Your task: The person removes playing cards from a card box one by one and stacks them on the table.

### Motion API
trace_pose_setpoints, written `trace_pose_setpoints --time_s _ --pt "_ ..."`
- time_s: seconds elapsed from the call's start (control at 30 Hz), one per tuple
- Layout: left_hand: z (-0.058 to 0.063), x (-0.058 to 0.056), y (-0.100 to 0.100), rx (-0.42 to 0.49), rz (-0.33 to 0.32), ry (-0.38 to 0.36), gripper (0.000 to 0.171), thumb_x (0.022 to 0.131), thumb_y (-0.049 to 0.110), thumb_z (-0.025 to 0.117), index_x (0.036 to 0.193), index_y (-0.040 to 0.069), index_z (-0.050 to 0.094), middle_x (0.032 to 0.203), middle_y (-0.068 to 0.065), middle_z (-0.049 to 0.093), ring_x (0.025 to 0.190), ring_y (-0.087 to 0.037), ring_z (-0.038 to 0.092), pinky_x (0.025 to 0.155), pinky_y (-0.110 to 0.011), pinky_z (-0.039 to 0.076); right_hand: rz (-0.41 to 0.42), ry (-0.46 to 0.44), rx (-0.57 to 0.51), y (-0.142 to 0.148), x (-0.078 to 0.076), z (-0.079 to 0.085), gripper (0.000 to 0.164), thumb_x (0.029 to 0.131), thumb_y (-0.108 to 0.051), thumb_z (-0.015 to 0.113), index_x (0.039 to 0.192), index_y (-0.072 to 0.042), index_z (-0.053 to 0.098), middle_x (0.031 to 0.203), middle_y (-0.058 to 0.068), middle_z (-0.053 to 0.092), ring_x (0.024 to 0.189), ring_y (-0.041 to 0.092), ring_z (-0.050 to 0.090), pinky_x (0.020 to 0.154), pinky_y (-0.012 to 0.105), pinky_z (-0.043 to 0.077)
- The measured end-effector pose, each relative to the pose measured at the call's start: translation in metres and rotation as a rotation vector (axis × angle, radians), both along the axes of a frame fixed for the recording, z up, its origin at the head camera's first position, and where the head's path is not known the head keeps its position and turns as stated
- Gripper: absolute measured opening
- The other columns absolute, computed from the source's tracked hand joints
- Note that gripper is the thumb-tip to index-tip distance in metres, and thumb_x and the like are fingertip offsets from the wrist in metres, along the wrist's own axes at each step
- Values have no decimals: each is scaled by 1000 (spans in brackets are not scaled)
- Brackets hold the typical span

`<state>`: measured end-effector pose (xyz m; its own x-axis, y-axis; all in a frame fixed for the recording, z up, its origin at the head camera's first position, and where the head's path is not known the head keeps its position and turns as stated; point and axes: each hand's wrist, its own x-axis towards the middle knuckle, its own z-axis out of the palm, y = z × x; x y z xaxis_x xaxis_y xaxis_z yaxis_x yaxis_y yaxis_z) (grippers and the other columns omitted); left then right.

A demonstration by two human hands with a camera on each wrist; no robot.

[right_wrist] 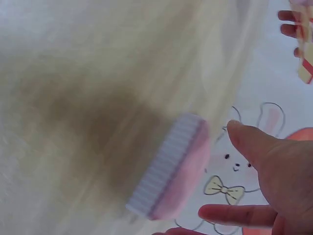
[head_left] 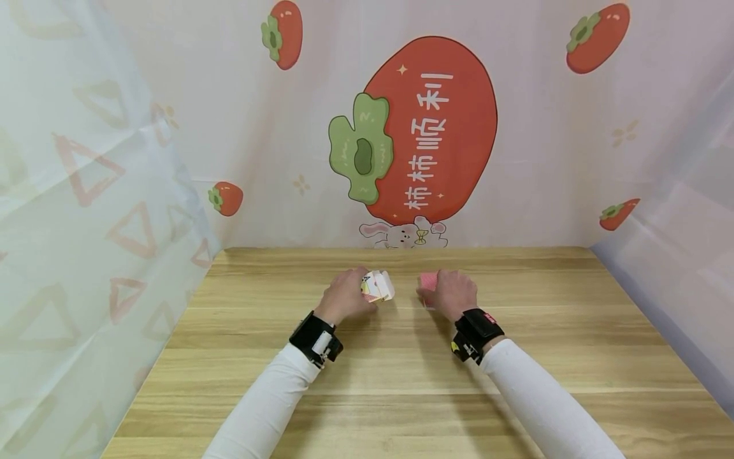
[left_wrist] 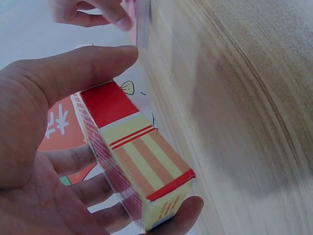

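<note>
Cardboard playing-card box, its end flap hanging open, is resting in the grasp of the left hand, thumb and fingers curling around it, as I am watching remotely. To its right, the right hand is hovering, fingers extended and loose, close beside a pink-backed card deck lying on the wood-grain table; contact I cannot tell.

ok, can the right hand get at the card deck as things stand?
Probably yes: the right hand is right by the card deck, fingers apart, no obstacle showing between; the left hand holds the card box off to the side.
</note>
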<state>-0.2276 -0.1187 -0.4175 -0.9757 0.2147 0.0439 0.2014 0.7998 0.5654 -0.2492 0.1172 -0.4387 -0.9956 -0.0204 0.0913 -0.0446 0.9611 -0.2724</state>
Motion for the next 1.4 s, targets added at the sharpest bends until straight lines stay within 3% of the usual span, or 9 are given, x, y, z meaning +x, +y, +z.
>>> trace_pose_setpoints --time_s 0.1,0.17,0.27,0.33,0.4,0.5,0.6,1.03,1.4 --pt "0 0 0 -2 -2 0 68 70 15 93 129 4 61 106 -9 65 92 -25 57 71 -39 48 15 35 -32 2 2 8 54 83 -55 79 72 -7 55 59 1 37 52 20 41 45 32 28" --pt "0 0 1 -2 -3 2 69 70 15 94 130 4 61 106 -9 65 92 -25 57 71 -39 48 36 67 -47 2 4 14 55 83 -56 78 82 -3 62 65 6 50 56 22 48 45 33 35" --pt "0 -1 1 0 -8 8 70 70 15 94 131 3 61 107 -10 65 92 -25 57 70 -39 49 124 146 -104 -1 7 24 56 85 -51 78 106 1 69 91 18 68 73 31 63 57 41 50" --pt "-1 -1 2 2 -16 11 70 70 15 94 131 3 61 108 -10 65 93 -24 58 71 -38 49 220 187 -184 -6 11 31 52 89 -41 78 117 1 69 108 21 70 88 35 67 70 46 54" --pt "-2 -1 3 1 -33 18 69 70 15 93 130 3 62 108 -10 65 93 -24 58 72 -38 50 335 198 -277 -12 15 37 40 91 -30 78 117 0 71 109 18 71 93 32 67 77 44 55" --pt "-2 -1 4 -5 -64 38 67 71 15 93 129 4 62 108 -10 64 93 -23 58 73 -38 50 473 147 -387 -21 18 43 23 92 -16 76 110 -2 75 100 9 73 85 22 66 72 37 54" --pt "-2 -2 5 -13 -92 60 66 71 16 93 128 5 62 108 -9 65 93 -22 58 74 -38 50 534 88 -409 -28 18 45 14 91 -12 75 103 -4 77 93 3 72 76 14 62 65 30 51" --pt "1 -2 11 -39 -161 128 70 74 18 91 135 8 59 118 -10 64 101 -24 58 81 -42 51 468 -40 -441 -33 7 34 9 88 -19 80 85 -11 76 75 -4 68 65 12 57 57 28 45" --pt "0 -1 16 -78 -198 147 71 73 17 92 135 8 58 123 -11 62 107 -26 57 86 -44 51 317 -89 -492 -31 7 30 20 85 -20 83 71 -11 72 66 -4 66 57 13 52 52 26 38"
